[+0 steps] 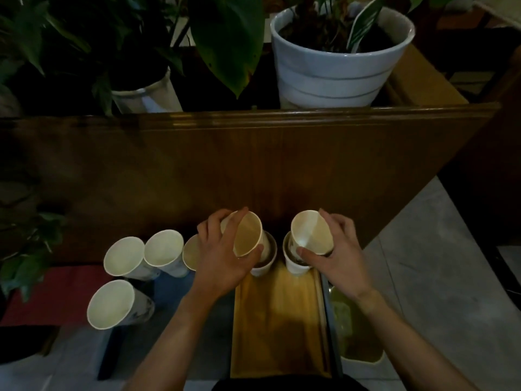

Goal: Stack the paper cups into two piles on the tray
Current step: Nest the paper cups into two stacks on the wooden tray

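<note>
A yellow wooden tray (pixel 277 320) lies in front of me, with two white paper cups at its far end: one on the left (pixel 263 268) and one on the right (pixel 294 266). My left hand (pixel 222 259) grips a tilted paper cup (pixel 246 235) just above the left cup. Over the right cup, my right hand (pixel 339 255) holds another tilted cup (pixel 311 232). Left of the tray stand more loose cups: one (pixel 124 259), a second (pixel 165 248), a third nearer me (pixel 112 304), and one (pixel 191 255) partly hidden behind my left hand.
A dark wooden panel (pixel 225 165) rises right behind the cups. Potted plants stand beyond it, among them a large white pot (pixel 332 71). A red mat (pixel 56 294) lies at the left, and a bin with a pale liner (pixel 358 331) sits right of the tray.
</note>
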A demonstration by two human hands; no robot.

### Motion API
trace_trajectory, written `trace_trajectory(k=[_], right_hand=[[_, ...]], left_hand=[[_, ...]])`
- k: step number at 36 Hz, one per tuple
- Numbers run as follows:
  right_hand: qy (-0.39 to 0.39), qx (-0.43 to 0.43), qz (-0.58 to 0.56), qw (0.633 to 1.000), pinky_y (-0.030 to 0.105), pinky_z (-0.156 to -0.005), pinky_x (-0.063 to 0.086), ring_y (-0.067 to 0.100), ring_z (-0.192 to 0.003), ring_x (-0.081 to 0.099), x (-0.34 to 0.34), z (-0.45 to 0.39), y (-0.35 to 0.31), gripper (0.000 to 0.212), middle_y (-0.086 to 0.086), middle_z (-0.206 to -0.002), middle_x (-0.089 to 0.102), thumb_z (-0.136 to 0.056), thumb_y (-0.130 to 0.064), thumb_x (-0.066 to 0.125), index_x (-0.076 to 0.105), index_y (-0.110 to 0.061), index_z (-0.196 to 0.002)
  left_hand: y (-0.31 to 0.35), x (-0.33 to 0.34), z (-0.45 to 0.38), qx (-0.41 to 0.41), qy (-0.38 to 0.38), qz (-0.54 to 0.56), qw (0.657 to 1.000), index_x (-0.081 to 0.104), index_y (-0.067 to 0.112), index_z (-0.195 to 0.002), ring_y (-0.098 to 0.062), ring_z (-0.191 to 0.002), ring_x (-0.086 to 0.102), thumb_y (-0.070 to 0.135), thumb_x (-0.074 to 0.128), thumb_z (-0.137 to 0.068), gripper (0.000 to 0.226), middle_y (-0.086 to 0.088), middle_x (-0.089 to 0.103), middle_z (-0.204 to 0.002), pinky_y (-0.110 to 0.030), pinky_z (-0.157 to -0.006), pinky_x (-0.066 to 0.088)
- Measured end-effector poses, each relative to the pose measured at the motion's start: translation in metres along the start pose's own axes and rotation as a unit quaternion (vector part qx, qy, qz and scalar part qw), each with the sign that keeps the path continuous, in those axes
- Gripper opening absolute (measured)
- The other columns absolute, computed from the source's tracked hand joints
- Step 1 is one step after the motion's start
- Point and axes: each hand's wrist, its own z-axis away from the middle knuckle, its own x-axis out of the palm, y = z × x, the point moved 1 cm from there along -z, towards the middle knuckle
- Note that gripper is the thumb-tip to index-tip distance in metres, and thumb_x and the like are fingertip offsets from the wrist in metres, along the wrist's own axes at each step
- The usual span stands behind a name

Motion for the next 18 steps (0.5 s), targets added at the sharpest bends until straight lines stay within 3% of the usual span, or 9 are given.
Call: trace_trajectory(k=[5, 11, 18], right_hand=[[-0.022, 0.001, 0.028, 0.999, 0.029, -0.093, 0.042, 0.012, -0.124, 0.037, 0.012, -0.002, 0.003, 0.096, -0.01, -0.141, 0.023, -0.07, -0.065, 0.068, 0.025, -0.031, -0.149], [-0.028, 0.006, 0.031, 0.999, 0.028, -0.095, 0.039, 0.01, -0.127, 0.032, 0.023, 0.001, 0.009, 0.095, -0.018, -0.139, 0.019, -0.071, -0.064, 0.068, 0.022, -0.034, -0.149], [-0.023, 0.013, 0.049, 0.998, 0.033, -0.097, 0.044, 0.011, -0.129, 0.032, 0.027, 0.0, 0.016, 0.094, -0.014, -0.141, 0.022, -0.071, -0.067, 0.066, 0.024, -0.034, -0.148]], left_hand=[[0.002, 0.009, -0.001, 0.004, -0.026, 0.001, 1.0, 0.032, 0.036, -0.142, -0.026, -0.122, 0.031, 0.063, 0.054, -0.07, 0.079, -0.002, 0.035, -0.138, -0.036, -0.093, 0.032], [-0.002, 0.019, -0.003, -0.003, -0.046, -0.004, 0.999, 0.029, 0.039, -0.141, -0.026, -0.124, 0.033, 0.065, 0.054, -0.071, 0.079, -0.002, 0.036, -0.138, -0.05, -0.098, 0.041], [-0.004, 0.032, 0.001, 0.002, -0.065, -0.011, 0.998, 0.028, 0.04, -0.142, -0.027, -0.124, 0.035, 0.069, 0.053, -0.071, 0.08, -0.004, 0.037, -0.138, -0.047, -0.096, 0.041]])
